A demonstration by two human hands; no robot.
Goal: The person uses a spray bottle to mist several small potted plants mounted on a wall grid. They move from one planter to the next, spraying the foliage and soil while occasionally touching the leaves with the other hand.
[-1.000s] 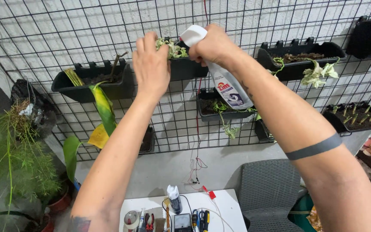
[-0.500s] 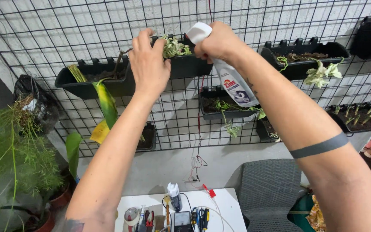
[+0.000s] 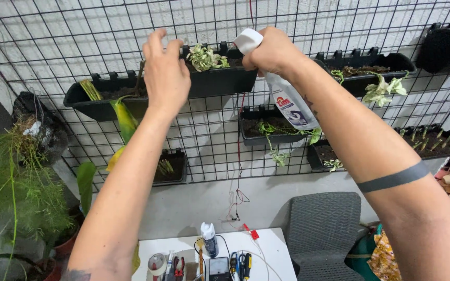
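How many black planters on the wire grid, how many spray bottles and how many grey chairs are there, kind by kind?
Black planters: 8
Spray bottles: 2
Grey chairs: 1
Total: 11

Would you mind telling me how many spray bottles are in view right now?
2. One spray bottle is held in the right hand up at the planter; the other bottle stands on the white table below. None seems hidden.

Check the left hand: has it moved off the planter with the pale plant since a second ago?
Yes. The left hand has shifted left, off the black planter and its pale plant, fingers now spread before the wire grid.
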